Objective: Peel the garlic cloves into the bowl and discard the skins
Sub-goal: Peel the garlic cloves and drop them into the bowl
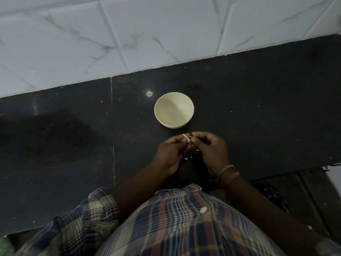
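Fingers of left hand and right hand pinching garlic clove, near bowl.

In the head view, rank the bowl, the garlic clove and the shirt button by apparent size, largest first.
1. bowl
2. garlic clove and shirt button: look alike in size; the button is nearer the camera and fingers partly hide the clove, so unranked.

A dark polished stone counter, speckled with pale flecks, ran beneath a white marbled tile wall. A cream bowl stood upright on it near the middle. Small white skin scraps lay just before the bowl.
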`<action>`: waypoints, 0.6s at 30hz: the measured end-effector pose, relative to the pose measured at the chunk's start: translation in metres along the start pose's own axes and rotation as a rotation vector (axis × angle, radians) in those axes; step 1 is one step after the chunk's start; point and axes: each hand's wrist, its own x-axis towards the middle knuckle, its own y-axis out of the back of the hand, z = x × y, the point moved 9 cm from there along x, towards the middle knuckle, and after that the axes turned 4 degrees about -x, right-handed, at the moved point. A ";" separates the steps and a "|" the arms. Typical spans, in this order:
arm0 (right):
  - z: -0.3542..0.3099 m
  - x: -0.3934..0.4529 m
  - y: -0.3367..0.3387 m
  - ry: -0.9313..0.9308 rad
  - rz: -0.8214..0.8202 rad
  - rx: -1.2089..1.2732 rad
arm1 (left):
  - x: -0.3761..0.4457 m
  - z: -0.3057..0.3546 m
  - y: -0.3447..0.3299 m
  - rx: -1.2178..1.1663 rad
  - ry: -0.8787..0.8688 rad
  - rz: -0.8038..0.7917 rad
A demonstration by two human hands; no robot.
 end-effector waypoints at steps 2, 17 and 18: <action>0.004 0.000 -0.001 -0.010 0.027 0.004 | -0.001 -0.001 0.004 -0.032 0.025 0.015; 0.010 -0.014 -0.051 0.133 -0.079 -0.469 | -0.019 0.016 0.060 -0.070 -0.078 0.170; 0.007 -0.016 -0.053 0.156 -0.076 -0.462 | -0.020 0.016 0.060 -0.064 -0.086 0.162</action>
